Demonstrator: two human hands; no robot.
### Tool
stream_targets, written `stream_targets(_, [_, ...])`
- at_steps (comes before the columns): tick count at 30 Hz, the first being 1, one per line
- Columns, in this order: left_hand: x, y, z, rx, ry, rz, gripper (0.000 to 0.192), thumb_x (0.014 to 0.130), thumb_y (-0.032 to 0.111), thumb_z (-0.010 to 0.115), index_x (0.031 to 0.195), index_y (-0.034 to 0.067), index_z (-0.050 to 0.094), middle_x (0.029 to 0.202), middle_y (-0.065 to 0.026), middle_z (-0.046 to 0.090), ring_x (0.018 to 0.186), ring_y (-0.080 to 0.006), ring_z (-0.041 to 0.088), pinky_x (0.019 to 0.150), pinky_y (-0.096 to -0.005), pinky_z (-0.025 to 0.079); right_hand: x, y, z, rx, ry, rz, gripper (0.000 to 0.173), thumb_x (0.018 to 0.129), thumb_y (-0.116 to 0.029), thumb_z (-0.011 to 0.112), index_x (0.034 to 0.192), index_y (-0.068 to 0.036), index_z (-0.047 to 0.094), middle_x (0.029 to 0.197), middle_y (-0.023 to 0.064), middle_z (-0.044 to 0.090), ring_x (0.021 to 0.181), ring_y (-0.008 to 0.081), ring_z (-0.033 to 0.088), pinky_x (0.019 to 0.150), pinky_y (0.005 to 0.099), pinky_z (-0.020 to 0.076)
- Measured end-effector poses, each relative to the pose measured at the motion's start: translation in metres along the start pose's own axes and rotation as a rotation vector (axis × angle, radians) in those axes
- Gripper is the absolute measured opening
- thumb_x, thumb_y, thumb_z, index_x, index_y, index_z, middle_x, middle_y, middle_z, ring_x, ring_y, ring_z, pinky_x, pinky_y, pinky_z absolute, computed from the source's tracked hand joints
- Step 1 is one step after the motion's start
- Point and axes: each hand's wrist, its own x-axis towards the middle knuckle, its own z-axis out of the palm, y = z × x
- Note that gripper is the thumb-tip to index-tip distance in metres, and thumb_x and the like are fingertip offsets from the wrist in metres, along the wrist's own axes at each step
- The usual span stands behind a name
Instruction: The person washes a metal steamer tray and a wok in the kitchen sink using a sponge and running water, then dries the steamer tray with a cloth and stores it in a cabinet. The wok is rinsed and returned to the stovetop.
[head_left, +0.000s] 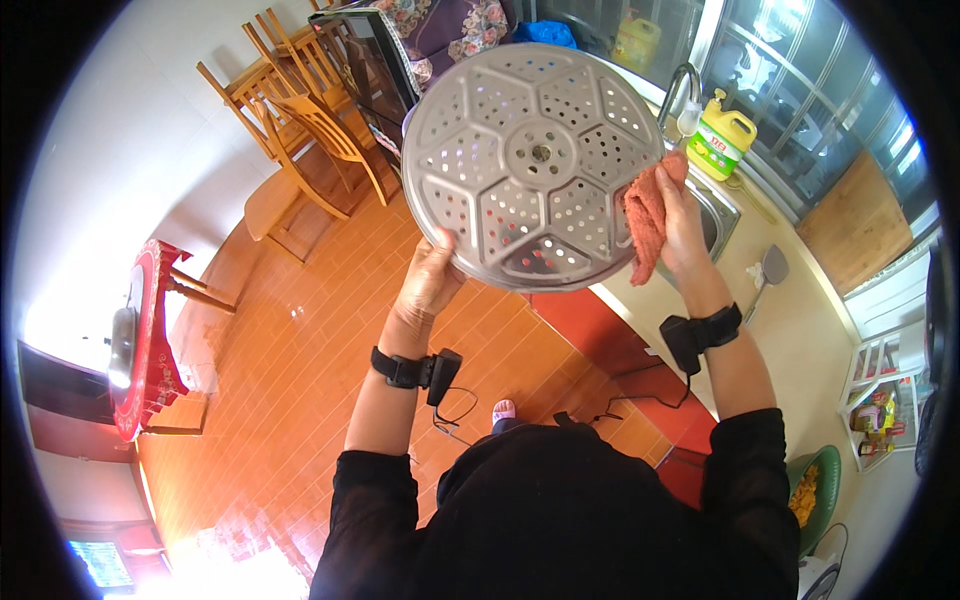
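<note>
A round perforated metal steamer tray (491, 157) is raised in front of me, its face with round holes and pressed ridges towards the camera. My left hand (435, 276) grips its lower left rim, thumb on the front. At the lower right rim, my right hand (681, 221) clasps a folded reddish cloth (646, 217) that lies against the tray. The fingers behind the tray and inside the cloth are hidden. Both wrists wear black straps with small devices and cables.
On the right, a counter (802, 307) carries a sink (721, 214), a faucet (679, 86), a yellow detergent jug (720, 139), a spatula (772, 268) and a green basket (829, 480). Wooden chairs (330, 127) stand upper left; a red-covered table (161, 337) is farther left.
</note>
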Motion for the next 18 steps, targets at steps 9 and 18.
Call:
stream_targets(9, [0.021,-0.070,0.084,-0.248,0.322,0.314,0.047,0.088,0.003,0.053,0.130,0.011,0.036,0.124,-0.0073,0.048,0.113,-0.0236,0.049,0.093,-0.0412,0.045,-0.035,0.077,0.032,0.178,0.295,0.003,0.031,0.096,-0.031,0.045,0.111,-0.004,0.048,0.101,0.0059,0.058,0.088,0.0154,0.057,0.077,0.0301,0.0481])
stream_targets(18, [-0.004,-0.039,0.045,0.046,0.177,0.145,0.054,0.081,-0.006,0.059,0.129,0.008,0.040,0.121,-0.0093,0.052,0.110,-0.0221,0.053,0.092,-0.0366,0.046,-0.030,0.044,-0.003,0.175,0.115,-0.057,0.027,0.094,-0.024,0.049,0.112,-0.003,0.050,0.099,0.0018,0.055,0.088,0.0084,0.053,0.077,0.0247,0.0450])
